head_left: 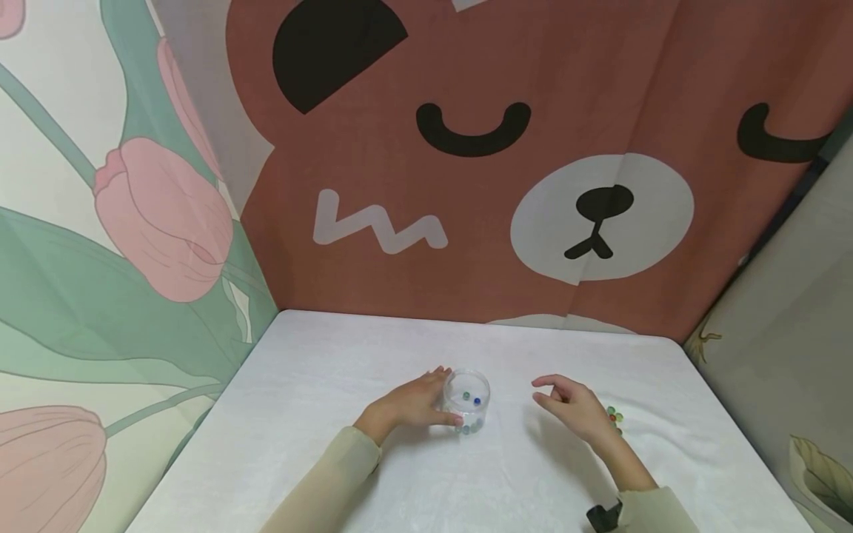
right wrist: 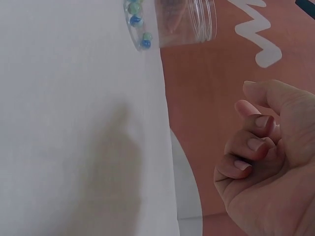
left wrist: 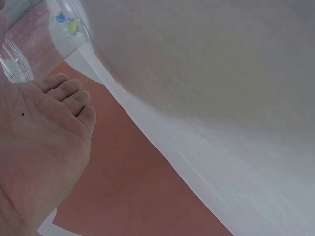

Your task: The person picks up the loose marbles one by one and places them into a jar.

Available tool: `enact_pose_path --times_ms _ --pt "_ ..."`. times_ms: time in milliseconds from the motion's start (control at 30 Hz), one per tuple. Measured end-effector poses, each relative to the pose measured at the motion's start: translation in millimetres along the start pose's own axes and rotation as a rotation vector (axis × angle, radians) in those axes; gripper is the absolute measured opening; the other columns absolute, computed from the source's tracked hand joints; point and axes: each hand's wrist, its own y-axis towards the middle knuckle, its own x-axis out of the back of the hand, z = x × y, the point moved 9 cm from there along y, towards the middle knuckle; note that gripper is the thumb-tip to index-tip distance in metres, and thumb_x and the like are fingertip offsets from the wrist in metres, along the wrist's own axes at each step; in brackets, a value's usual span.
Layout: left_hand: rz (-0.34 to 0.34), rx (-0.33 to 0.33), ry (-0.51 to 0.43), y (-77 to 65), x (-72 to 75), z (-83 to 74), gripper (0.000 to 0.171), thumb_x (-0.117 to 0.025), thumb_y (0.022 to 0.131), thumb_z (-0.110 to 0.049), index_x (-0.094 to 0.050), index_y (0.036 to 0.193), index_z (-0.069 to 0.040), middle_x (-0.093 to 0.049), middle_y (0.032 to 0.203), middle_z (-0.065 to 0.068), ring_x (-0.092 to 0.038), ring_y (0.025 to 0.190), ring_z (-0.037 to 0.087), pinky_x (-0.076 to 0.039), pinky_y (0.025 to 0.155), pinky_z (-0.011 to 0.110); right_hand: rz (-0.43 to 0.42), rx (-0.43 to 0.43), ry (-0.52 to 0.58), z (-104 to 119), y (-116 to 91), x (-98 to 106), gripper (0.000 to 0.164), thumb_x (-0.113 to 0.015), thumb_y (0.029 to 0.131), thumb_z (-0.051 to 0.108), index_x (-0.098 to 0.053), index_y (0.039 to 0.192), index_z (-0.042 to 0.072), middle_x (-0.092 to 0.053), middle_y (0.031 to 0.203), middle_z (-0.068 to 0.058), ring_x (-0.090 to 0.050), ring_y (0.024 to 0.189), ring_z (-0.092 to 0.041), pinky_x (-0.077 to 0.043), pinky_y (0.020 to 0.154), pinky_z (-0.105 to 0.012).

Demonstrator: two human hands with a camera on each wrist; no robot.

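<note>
A clear plastic jar [head_left: 474, 406] stands upright on the white cloth, with several glass marbles [right wrist: 136, 19] in blue and green at its bottom. My left hand [head_left: 418, 401] holds the jar from its left side, the thumb in front and the fingers behind. In the left wrist view, a blue and a yellowish marble [left wrist: 71, 26] show through the jar's wall. To the right of the jar, my right hand [head_left: 574, 407] hovers above the cloth. Its thumb and index finger are apart and the other fingers curl loosely; I see nothing held in it.
Several loose marbles [head_left: 614, 417], green and red, lie on the table just right of my right hand, partly hidden by it. A white cloth [head_left: 280, 444] covers the table. Behind it hangs a brown bear-print curtain [head_left: 480, 289], with a tulip-print curtain [head_left: 166, 222] at the left.
</note>
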Motion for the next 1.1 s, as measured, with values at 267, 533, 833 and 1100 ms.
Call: enact_pose_path --times_ms 267,533,833,1100 --pt "-0.004 -0.008 -0.009 0.9 -1.8 2.0 0.106 -0.063 0.086 -0.072 -0.026 0.16 -0.007 -0.026 0.165 0.017 -0.02 0.155 0.03 -0.019 0.127 0.044 -0.002 -0.018 -0.011 -12.2 -5.8 10.5 0.032 -0.074 0.094 0.023 -0.069 0.121 0.006 -0.046 0.067 0.002 -0.041 0.058 -0.009 -0.036 0.051 -0.023" --pt "-0.001 0.006 -0.012 -0.9 0.7 1.0 0.105 -0.064 0.085 -0.072 -0.027 0.161 -0.009 -0.026 0.166 0.016 -0.02 0.155 0.029 -0.019 0.127 0.043 -0.026 -0.013 -0.008 -24.0 -11.4 23.4 0.033 -0.074 0.094 0.022 -0.069 0.121 0.005 -0.047 0.067 0.003 -0.042 0.057 -0.007 -0.038 0.05 -0.024" --pt "-0.003 0.0 -0.002 -0.8 0.2 1.2 0.106 -0.064 0.086 -0.072 -0.027 0.16 -0.007 -0.027 0.165 0.017 -0.021 0.155 0.029 -0.02 0.127 0.043 -0.037 -0.054 -0.007 -36.4 -18.8 35.0 0.038 -0.073 0.095 0.027 -0.068 0.124 0.004 -0.048 0.069 0.001 -0.042 0.058 -0.008 -0.039 0.051 -0.025" --pt "0.0 0.004 -0.024 -1.3 0.3 3.0 0.106 -0.064 0.085 -0.073 -0.027 0.161 -0.009 -0.026 0.166 0.016 -0.021 0.155 0.029 -0.02 0.127 0.043 -0.04 -0.08 -0.021 -42.6 -24.7 46.0 0.041 -0.073 0.095 0.029 -0.066 0.127 0.004 -0.049 0.07 0.002 -0.043 0.058 -0.008 -0.039 0.05 -0.026"
